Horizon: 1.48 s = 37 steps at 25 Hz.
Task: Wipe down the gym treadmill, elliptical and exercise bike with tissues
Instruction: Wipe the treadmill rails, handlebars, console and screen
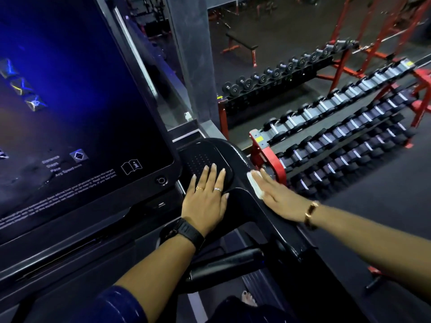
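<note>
2 hands lie flat, fingers straight: left hand [205, 199] rests on the dotted tray [201, 156], right hand [281, 198] presses a white tissue [255, 185] onto the black rail [239, 156].

Dim gym, dark floor [384, 206], red dumbbell racks [258, 148].

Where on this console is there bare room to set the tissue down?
The dotted tray is bare ahead of the left hand, beside the screen. The rail is crowded: the right hand presses the tissue there.
</note>
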Available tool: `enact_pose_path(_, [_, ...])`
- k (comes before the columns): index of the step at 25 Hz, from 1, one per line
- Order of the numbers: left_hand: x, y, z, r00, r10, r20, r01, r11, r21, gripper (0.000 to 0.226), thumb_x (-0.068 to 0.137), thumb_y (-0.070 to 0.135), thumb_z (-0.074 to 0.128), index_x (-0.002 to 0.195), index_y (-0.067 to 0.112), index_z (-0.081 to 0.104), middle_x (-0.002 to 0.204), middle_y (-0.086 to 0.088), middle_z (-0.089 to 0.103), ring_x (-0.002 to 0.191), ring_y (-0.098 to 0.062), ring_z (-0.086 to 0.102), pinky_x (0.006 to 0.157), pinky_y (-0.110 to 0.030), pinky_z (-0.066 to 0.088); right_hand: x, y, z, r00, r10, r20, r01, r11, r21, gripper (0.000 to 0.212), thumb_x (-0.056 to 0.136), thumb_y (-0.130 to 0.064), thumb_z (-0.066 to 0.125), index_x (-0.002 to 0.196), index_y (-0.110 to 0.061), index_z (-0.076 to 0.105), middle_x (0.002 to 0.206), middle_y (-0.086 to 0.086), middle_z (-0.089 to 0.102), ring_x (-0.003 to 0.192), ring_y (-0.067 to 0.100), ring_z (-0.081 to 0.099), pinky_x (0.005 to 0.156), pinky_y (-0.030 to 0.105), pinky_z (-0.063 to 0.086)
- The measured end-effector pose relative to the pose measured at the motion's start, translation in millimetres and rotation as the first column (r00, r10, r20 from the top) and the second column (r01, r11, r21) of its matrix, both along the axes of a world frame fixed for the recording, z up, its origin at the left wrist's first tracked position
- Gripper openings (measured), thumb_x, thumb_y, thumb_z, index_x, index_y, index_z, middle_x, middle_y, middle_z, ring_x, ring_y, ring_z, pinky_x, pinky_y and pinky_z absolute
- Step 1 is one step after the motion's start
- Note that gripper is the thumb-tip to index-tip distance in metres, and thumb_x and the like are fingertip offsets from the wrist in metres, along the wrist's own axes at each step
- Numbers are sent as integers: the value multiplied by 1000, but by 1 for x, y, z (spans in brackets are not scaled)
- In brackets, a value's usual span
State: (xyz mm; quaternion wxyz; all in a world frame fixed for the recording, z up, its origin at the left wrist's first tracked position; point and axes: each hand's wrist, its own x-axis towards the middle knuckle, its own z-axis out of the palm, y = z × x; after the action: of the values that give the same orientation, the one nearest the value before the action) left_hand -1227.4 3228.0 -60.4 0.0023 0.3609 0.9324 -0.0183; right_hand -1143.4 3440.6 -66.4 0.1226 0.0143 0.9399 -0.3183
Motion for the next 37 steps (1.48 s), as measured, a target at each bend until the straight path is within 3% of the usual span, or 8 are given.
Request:
enact_pose_path(3, [-2, 0, -1, 999, 23, -26, -24, 1000, -13, 68, 94, 46, 5, 155, 19, 18, 162, -7, 18, 150, -24, 15, 119, -45, 16, 55, -6, 6, 999, 42, -21, -40, 996, 77, 62, 91, -36, 14, 145, -23, -13, 161, 11, -7, 149, 18, -8, 115, 16, -6])
enact_pose_path(7, [-3, 0, -5, 998, 25, -59, -24, 1000, 12, 63, 97, 44, 16, 152, 18, 29, 158, -8, 29, 147, -25, 26, 117, -47, 26, 76, -18, 19, 999, 37, 28, -41, 984, 171, 64, 102, -22, 27, 150, -28, -15, 157, 1, -26, 147, 14, -16, 117, 22, -5])
enact_pose_path(17, [-5, -1, -4, 999, 21, -40, -21, 1000, -7, 68, 95, 48, 4, 155, 21, 20, 162, -6, 19, 150, -23, 16, 119, -45, 18, -50, -32, 24, 993, -88, 81, 74, 983, 168, 62, 103, -27, 29, 154, -30, -5, 160, 11, -18, 148, 29, -9, 119, 40, 1])
enact_pose_path(24, [-5, 1, 0, 1000, 10, -7, -10, 1000, 12, 60, 102, 45, 15, 157, 21, 6, 164, -1, -1, 151, -19, -2, 121, -45, 8, 16, -53, 27, 995, 101, 18, -95, 843, 529, 68, 95, -31, 30, 154, -27, -3, 160, 2, -21, 147, 26, -18, 119, 47, 4])
enact_pose_path(27, [-1, 2, 2, 1000, -16, 19, 16, 1000, 0, 60, 104, 42, 20, 157, 22, -1, 165, 1, -5, 151, -17, -7, 121, -45, 2, 72, -46, 34, 976, 210, 54, -204, 804, 558, 75, 78, -44, 11, 146, -27, 38, 162, -6, 1, 149, 16, -7, 120, 49, 7])
enact_pose_path(32, [-3, 2, 4, 998, -45, 41, 45, 999, -6, 59, 105, 39, 20, 156, 21, -4, 165, 0, -6, 151, -18, -9, 121, -43, 0, 87, -48, 36, 949, 316, 4, -222, 660, 718, 50, 76, -37, 37, 102, -21, 77, 117, -11, 68, 129, 14, 51, 112, 49, 19])
enact_pose_path(34, [-3, 2, 4, 998, -48, 43, 48, 999, 3, 60, 105, 39, 21, 156, 20, -3, 165, 0, -4, 151, -19, -8, 121, -44, 1, 60, -51, 39, 954, 300, -13, -180, 606, 775, 54, 78, -35, 35, 116, -21, 72, 127, -9, 63, 131, 15, 48, 112, 49, 15])
enact_pose_path(37, [-1, 2, 4, 998, -59, 38, 59, 998, -6, 61, 105, 39, 22, 157, 18, -2, 165, -2, -3, 151, -19, -7, 121, -44, 1, 38, -60, 30, 954, 297, 44, -187, 473, 861, 58, 96, -27, 30, 153, -24, 21, 161, -8, 12, 149, 17, 4, 109, 47, -20])
